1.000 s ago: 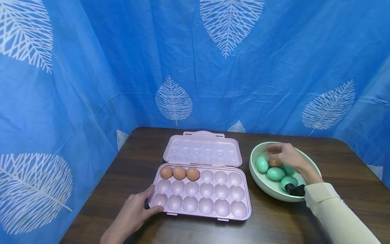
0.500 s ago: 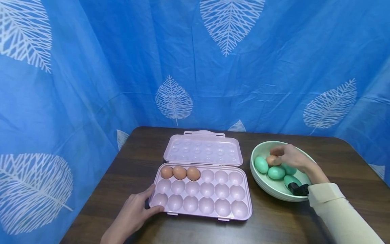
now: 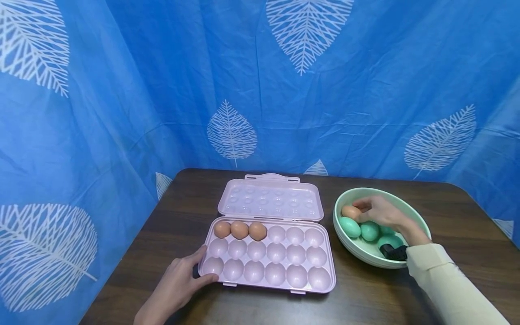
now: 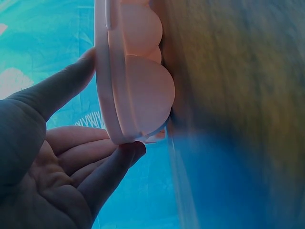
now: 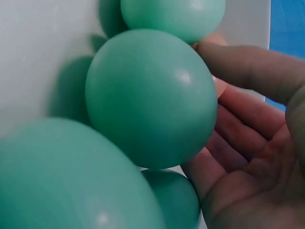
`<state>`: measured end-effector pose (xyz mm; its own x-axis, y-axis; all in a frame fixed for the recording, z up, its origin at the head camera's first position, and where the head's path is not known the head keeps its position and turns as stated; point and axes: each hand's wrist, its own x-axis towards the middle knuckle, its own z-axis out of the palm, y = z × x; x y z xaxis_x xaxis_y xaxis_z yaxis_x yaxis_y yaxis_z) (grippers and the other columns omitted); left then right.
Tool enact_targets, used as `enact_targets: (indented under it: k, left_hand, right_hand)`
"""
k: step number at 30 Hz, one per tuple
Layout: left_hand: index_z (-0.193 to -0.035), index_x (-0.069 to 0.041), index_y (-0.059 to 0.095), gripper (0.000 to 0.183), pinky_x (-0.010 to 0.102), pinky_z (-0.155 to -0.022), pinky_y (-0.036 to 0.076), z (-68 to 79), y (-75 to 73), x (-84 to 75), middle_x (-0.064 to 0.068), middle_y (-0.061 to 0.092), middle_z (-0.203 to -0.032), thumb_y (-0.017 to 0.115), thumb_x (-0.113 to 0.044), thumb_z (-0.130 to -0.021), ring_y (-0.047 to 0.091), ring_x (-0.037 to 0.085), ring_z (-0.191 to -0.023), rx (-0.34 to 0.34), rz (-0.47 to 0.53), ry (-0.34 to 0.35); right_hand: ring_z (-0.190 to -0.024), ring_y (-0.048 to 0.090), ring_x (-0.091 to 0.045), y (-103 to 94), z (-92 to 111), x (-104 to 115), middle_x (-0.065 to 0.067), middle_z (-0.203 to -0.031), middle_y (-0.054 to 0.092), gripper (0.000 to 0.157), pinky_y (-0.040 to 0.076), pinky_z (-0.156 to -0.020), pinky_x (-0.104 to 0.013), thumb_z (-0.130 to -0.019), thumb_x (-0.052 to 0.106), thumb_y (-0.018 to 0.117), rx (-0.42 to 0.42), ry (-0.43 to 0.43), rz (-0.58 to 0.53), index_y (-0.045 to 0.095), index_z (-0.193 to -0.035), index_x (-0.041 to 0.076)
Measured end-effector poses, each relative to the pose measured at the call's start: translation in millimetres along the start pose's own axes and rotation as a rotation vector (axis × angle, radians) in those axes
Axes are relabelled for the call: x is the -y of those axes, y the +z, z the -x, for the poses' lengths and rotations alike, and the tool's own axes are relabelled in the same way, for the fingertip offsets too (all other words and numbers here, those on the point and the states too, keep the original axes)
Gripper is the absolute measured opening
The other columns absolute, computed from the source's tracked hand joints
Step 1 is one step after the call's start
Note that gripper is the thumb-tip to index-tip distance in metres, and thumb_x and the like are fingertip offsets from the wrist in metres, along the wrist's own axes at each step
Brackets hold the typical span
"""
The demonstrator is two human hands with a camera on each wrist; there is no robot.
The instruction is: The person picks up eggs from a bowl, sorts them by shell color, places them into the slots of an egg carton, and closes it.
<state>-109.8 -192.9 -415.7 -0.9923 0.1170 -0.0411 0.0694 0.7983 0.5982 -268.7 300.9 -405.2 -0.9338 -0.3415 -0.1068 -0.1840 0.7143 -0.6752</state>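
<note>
My left hand [image 3: 177,282] holds the front left corner of a pink egg tray [image 3: 266,266], its thumb at the front edge and its fingers along the left side. In the left wrist view, thumb and fingers touch the tray's rim [image 4: 107,95]. Three brown eggs [image 3: 239,230] sit side by side in the back row, from the left end. My right hand [image 3: 383,211] reaches into a pale green bowl [image 3: 361,256] and pinches a brown egg [image 3: 351,211] near the far left wall. In the right wrist view, green eggs [image 5: 150,98] mostly hide that egg.
Several green eggs [image 3: 369,231] lie in the bowl in front of and below the right hand. The tray's lid [image 3: 270,201] lies folded back behind it. A dark wooden table [image 3: 162,216] bears everything, with a blue leaf-patterned curtain [image 3: 178,81] hanging around it.
My right hand has taken hold of the brown egg and shifted it leftward in the bowl. Some green eggs have moved slightly toward the front. The left hand stays on the tray.
</note>
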Motion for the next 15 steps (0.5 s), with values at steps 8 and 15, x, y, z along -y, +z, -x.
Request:
enact_targets:
  k: [8, 15]
  left_hand:
    - [-0.137, 0.008, 0.053, 0.081, 0.05, -0.094, 0.049, -0.4, -0.4, -0.3, 0.024, 0.057, -0.133, 0.085, -0.034, -0.076, 0.059, 0.036, -0.119, -0.008, -0.01, 0.003]
    - [-0.135, 0.008, 0.054, 0.08, 0.05, -0.093, 0.05, 0.3, 0.4, 0.2, 0.024, 0.058, -0.132, 0.085, -0.037, -0.075, 0.061, 0.036, -0.117, -0.011, -0.016, 0.002]
  right_hand:
    - [-0.096, 0.06, -0.026, 2.0, 1.4, 2.7, -0.019, -0.111, 0.067, 0.053, 0.049, -0.08, -0.035, -0.083, 0.015, 0.077, 0.027, -0.021, -0.015, 0.059, -0.124, -0.014]
    - [-0.096, 0.061, -0.029, 1.2, 3.1, 3.7, -0.019, -0.108, 0.067, 0.051, 0.05, -0.08, -0.037, -0.084, 0.014, 0.076, 0.002, -0.032, 0.012, 0.059, -0.122, -0.015]
